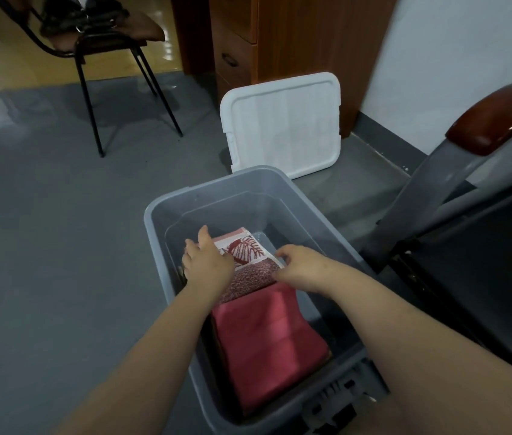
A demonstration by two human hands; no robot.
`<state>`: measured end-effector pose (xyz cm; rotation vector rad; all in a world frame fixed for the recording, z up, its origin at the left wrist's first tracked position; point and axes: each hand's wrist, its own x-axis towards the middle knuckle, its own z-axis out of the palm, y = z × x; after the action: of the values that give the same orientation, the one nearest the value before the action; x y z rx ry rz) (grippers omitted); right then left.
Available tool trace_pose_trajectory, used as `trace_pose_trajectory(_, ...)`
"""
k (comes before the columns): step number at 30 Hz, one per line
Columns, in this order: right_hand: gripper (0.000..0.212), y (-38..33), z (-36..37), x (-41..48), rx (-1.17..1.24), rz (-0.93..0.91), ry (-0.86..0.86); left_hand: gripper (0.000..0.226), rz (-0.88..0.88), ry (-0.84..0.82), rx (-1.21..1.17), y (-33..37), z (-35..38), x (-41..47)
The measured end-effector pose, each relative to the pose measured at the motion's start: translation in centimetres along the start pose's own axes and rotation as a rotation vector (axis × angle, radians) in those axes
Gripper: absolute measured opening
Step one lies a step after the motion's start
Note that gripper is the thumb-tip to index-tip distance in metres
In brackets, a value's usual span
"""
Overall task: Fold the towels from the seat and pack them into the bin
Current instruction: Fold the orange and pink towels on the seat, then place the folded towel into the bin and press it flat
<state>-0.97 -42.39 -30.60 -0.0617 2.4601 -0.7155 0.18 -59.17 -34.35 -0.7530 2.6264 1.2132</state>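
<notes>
Head view, patterned towel (248, 255): folded, lying in the far half of the bin (166, 208), its near edge against the pink towel (267, 340).
Why there: I judge I'm seating it beside the pink one so the two fill the bin's bottom side by side.
Pink towel: folded flat in the near half of the bin, with neither hand on it.
Left hand (207, 262): grip released, fingers spread and fairly straight, and the palm lies on the towel's left edge by the bin wall. I read that as pressing the fold down.
Right hand (302, 268): grip clenched on the patterned towel's right edge, fingers curled over it, likely squaring the corner.
Bin: grey, lid off, standing on the grey floor (44, 215).
Lid (283, 127): white, propped upright behind the bin against the wooden cabinet (295, 32), clear of my reach.
Armchair (493, 120): just right of the bin. I can't see any towels on it from here.
</notes>
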Motion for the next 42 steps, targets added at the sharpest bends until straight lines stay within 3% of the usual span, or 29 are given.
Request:
trace_pose_trajectory(3,0.053,0.2,-1.1,-1.6,0.126,0.005,0.136,0.075,0.096,-0.023,-0.019,3.3,-0.5,-1.4)
trace_pose_trajectory(11,0.038,1.9,-9.6,-8.0,0.536,-0.038,0.606,0.069,0.503,-0.127,-0.105,15.3,1.2,-8.0)
trace_pose_trajectory(19,0.037,9.5,-14.5,-17.6,0.682,0.063,0.888,0.052,0.747,-0.388,-0.208,24.0,7.4,-17.5)
trace_pose_trajectory(23,0.036,14.8,-15.6,-23.5,0.706,0.130,1.009,0.043,0.810,-0.516,-0.197,27.2,11.7,-23.6)
trace_pose_trajectory(29,0.038,23.6,-15.6,-32.3,0.733,0.298,1.154,0.050,0.955,-0.724,-0.053,30.4,18.2,-33.4)
trace_pose_trajectory(35,0.037,31.6,-13.9,-38.9,0.759,0.446,1.286,0.044,0.990,-0.894,0.003,30.8,25.0,-41.3)
trace_pose_trajectory(42,0.034,39.0,-14.0,-44.3,0.412,0.747,1.216,0.026,0.908,-1.059,-0.019,29.7,32.4,-48.4)
